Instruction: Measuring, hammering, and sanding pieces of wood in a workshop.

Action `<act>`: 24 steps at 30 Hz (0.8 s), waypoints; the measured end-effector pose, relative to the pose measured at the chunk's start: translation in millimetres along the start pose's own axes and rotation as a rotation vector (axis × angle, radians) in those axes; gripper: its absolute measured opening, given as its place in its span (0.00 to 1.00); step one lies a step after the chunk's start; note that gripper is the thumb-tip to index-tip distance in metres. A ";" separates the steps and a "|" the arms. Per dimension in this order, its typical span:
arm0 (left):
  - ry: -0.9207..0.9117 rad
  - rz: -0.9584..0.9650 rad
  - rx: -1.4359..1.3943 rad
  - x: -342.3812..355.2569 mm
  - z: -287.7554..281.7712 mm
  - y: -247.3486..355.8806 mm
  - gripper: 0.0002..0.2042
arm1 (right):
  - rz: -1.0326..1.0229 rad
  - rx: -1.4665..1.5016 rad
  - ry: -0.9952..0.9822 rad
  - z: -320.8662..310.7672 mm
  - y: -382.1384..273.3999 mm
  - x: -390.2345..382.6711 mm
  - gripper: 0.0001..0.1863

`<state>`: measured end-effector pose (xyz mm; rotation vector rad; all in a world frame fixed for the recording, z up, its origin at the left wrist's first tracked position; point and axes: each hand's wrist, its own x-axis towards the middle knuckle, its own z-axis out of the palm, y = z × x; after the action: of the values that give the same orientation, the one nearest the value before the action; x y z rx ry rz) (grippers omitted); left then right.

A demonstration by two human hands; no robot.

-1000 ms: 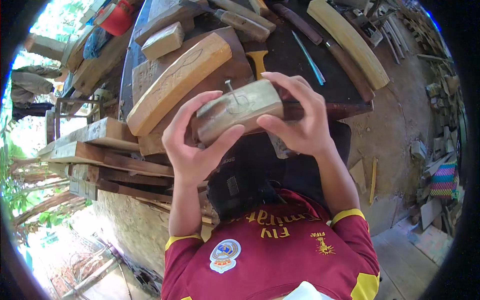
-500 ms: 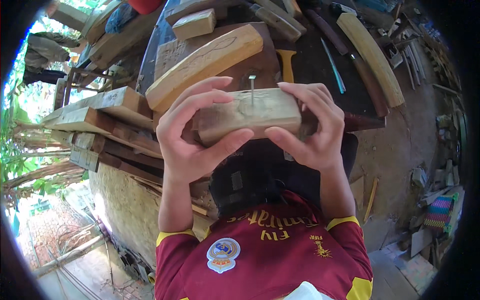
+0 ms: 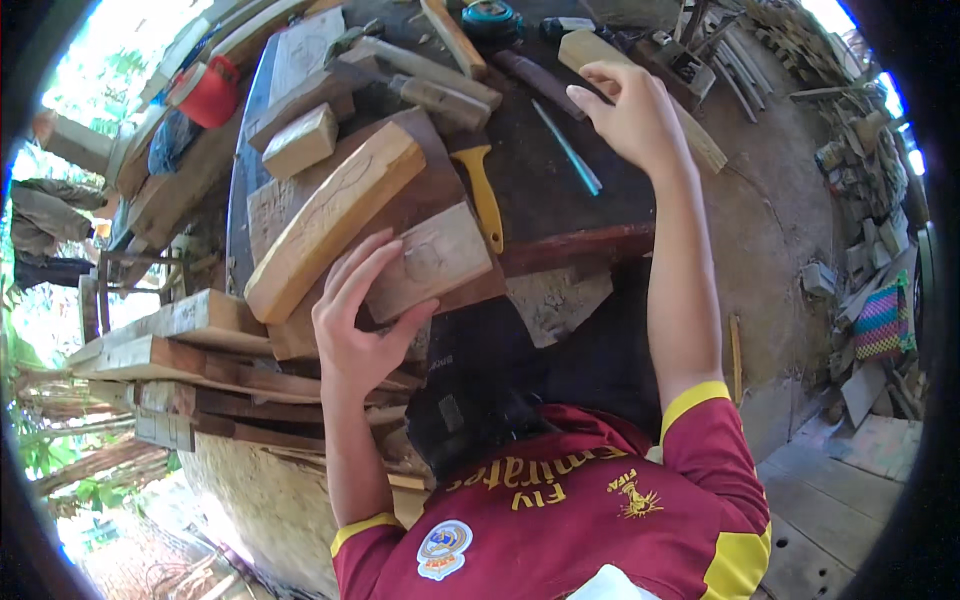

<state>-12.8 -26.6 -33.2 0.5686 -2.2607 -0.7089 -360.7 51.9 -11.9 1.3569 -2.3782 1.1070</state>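
Note:
My left hand (image 3: 362,318) grips a pale wooden block (image 3: 440,258), fingers over one end and thumb along its near side, at the edge of a brown board. A faint carved or drawn mark shows on its top. Beside it lie a longer orange-tan timber (image 3: 340,220) with a drawn outline and a yellow-handled tool (image 3: 480,200). My right hand (image 3: 625,110) is raised at the back right of the dark table (image 3: 560,220), over a long pale timber (image 3: 700,140), fingers loosely curved and apart with nothing visible in them. A thin blue stick (image 3: 570,145) lies left of it.
Wood offcuts and wooden-handled tools (image 3: 445,100) crowd the back table, with a teal round object (image 3: 490,20). Stacked boards (image 3: 190,360) project at left, near a red container (image 3: 205,92). Scrap wood and a woven multicoloured item (image 3: 880,315) lie along the right.
My right hand has left the block and moved up and right over the table. My left hand still holds the block, now tilted. The nail that stood on the block is no longer visible.

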 end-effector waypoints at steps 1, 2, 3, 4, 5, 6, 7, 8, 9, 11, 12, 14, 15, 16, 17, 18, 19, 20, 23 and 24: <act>0.006 -0.012 -0.008 1.9 1.2 -0.3 0.31 | 0.047 -0.012 -0.045 -3.0 4.3 17.8 0.19; -0.004 -0.022 0.007 2.3 0.7 0.0 0.30 | 0.041 -0.141 -0.298 -11.4 -2.3 47.2 0.21; -0.009 -0.045 0.017 -1.2 -2.7 -0.5 0.30 | 0.051 -0.108 -0.352 -17.9 -30.9 58.4 0.22; -0.010 -0.043 0.012 0.6 -3.1 1.2 0.30 | -0.037 0.001 -0.238 -4.7 -12.4 73.6 0.26; -0.012 -0.050 0.011 2.0 -3.0 1.2 0.30 | -0.042 -0.007 -0.143 2.9 -17.4 86.4 0.22; -0.009 -0.051 0.009 2.3 -3.0 0.8 0.30 | -0.053 -0.014 -0.050 14.6 -27.9 99.8 0.17; -0.012 -0.047 -0.003 3.6 -0.9 1.3 0.30 | -0.068 -0.071 -0.098 27.2 -21.8 116.3 0.19; -0.017 -0.049 -0.011 2.9 0.1 2.4 0.30 | -0.082 -0.124 -0.153 43.6 -14.0 127.5 0.21; -0.023 -0.056 -0.019 1.8 -0.8 2.8 0.30 | -0.041 -0.080 -0.174 57.7 -16.2 132.5 0.22; -0.026 -0.063 -0.034 0.8 -1.5 1.2 0.31 | 0.035 0.005 -0.211 84.0 -22.2 143.8 0.23; -0.017 -0.059 -0.047 3.2 -1.9 0.8 0.31 | 0.068 -0.011 -0.146 96.4 -24.4 154.1 0.23; -0.019 -0.078 -0.065 1.0 -4.4 -1.4 0.30 | 0.154 -0.033 -0.047 123.7 -32.2 155.2 0.24; -0.025 -0.069 -0.067 0.6 -6.4 -2.5 0.30 | 0.240 0.014 -0.106 128.6 -27.9 154.4 0.25; -0.031 -0.048 -0.078 4.9 -4.1 -3.5 0.30 | 0.175 0.023 -0.103 141.4 -3.3 161.2 0.25; -0.041 -0.021 -0.095 10.1 -0.2 -2.9 0.30 | 0.114 0.027 -0.093 149.2 25.6 167.6 0.26; -0.013 -0.046 -0.093 7.2 -3.2 -2.3 0.26 | 0.106 0.079 -0.090 158.0 19.3 160.7 0.25; 0.002 -0.101 -0.134 5.8 -5.4 -2.8 0.24 | 0.126 0.074 -0.061 160.4 12.0 157.2 0.24; 0.016 -0.153 -0.177 4.8 -7.0 -3.4 0.22 | 0.148 0.065 -0.029 161.4 6.2 153.2 0.24; 0.074 -0.276 -0.251 1.8 -5.4 0.0 0.14 | 0.125 0.053 0.069 150.9 -11.3 145.5 0.25; 0.089 -0.309 -0.244 0.3 -4.1 0.3 0.13 | 0.038 0.101 0.077 139.8 -16.2 147.1 0.25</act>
<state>-10.1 -27.8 -30.4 0.8207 -1.9864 -1.0725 -403.9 -146.2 -29.6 1.2792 -2.3318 1.2817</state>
